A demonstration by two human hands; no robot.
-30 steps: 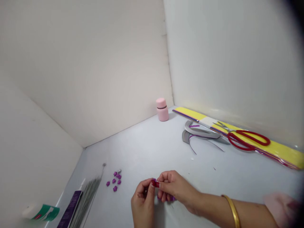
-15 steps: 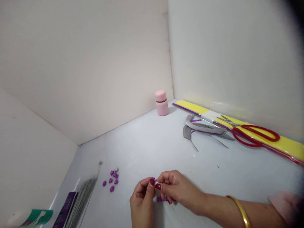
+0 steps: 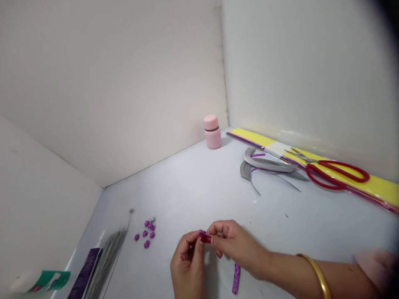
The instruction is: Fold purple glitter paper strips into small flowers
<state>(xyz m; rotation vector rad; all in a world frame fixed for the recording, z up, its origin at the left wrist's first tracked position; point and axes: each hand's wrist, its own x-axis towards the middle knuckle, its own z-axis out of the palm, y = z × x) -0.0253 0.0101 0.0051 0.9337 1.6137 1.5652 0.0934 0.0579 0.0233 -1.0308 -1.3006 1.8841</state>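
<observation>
Left hand (image 3: 188, 263) and right hand (image 3: 238, 245) pinch a small, purple, paper-like piece (image 3: 204, 233) between closed fingers (image 3: 198, 252) above the pale grey counter (image 3: 183, 191). Current step appears to be shaping; the next move calls for even fingertip pressure.

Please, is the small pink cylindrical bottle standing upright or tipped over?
Upright: the small pink cylindrical bottle stands base-down on the pale tabletop, with its rounded pink lid on top, above a dark ring.
</observation>
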